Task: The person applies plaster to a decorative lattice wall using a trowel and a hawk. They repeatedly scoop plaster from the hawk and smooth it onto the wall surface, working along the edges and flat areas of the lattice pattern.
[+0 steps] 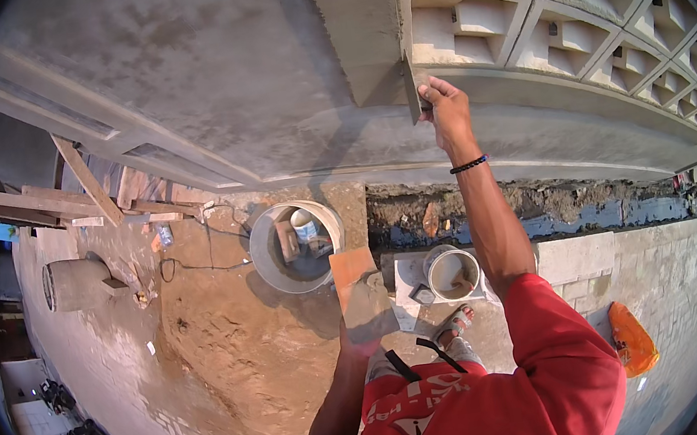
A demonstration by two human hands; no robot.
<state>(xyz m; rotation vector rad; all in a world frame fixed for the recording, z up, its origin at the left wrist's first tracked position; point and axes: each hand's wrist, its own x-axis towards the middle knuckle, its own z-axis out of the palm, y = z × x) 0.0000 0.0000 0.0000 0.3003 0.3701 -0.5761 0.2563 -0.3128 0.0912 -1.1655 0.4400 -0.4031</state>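
Raised at the wall, my right hand (446, 110) has its fingers closed on a small flat grey plate (417, 94); I cannot make out its exact kind. The plate stands edge-up at the corner where smooth grey plaster (378, 64) meets a pale block grille (464, 28). Low in front of my body, my left hand (358, 347) grips the near end of an orange-brown board (352, 267). Wet grey mortar (367, 305) covers much of that board. The fingers of the left hand are partly hidden beneath it.
Beyond the board is a large round tub (264, 248) with a white container inside. A smaller bucket (453, 274) stands by my foot. A muddy trench (529, 218) runs along the wall's base. Sand (243, 350), a concrete cylinder (77, 284) and timber lie left; an orange bag (633, 340) lies right.
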